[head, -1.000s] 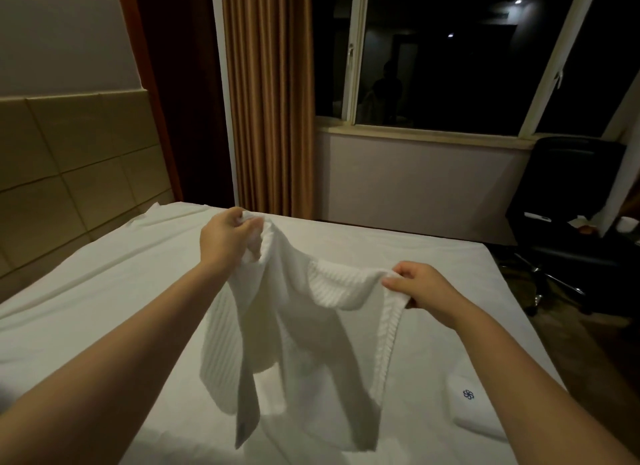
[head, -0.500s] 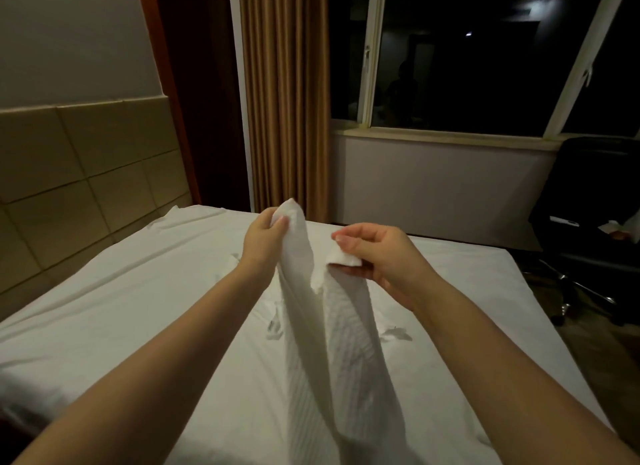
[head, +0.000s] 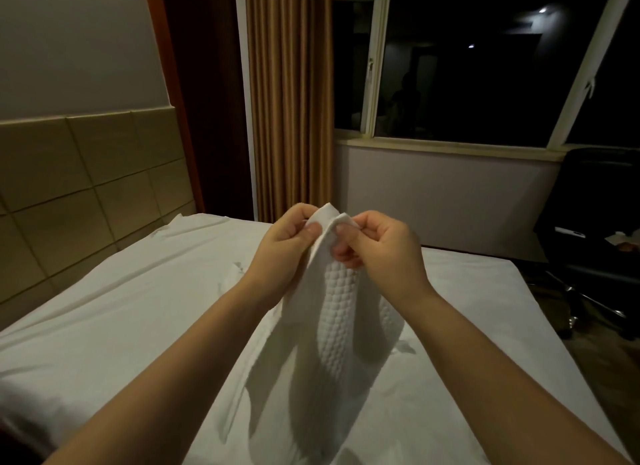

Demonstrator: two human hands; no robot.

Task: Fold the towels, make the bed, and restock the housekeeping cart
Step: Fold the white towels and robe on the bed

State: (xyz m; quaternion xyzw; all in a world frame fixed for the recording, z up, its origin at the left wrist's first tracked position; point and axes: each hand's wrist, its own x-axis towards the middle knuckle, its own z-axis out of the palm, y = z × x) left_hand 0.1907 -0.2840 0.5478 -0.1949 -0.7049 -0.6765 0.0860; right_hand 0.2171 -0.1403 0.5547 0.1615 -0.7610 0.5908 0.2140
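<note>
Two hands are holding up one white towel [head: 337, 326] over the bed [head: 138, 302]: left hand [head: 289, 237] and right hand [head: 384, 246] are each pinching a top corner.

The bed [head: 138, 308] filled the lower half of the frame. Over its middle, at frame centre, the left hand [head: 287, 243] and right hand [head: 384, 246] were close together, each pinching a top corner of the towel [head: 339, 319], which hung down between the forearms over the bed. The headboard [head: 86, 187] stood along the bed's left side. Behind the bed's far edge hung the curtain [head: 289, 101], top centre, with the window [head: 467, 66] to its right. The chair [head: 595, 229] stood at the right edge, below the window.
</note>
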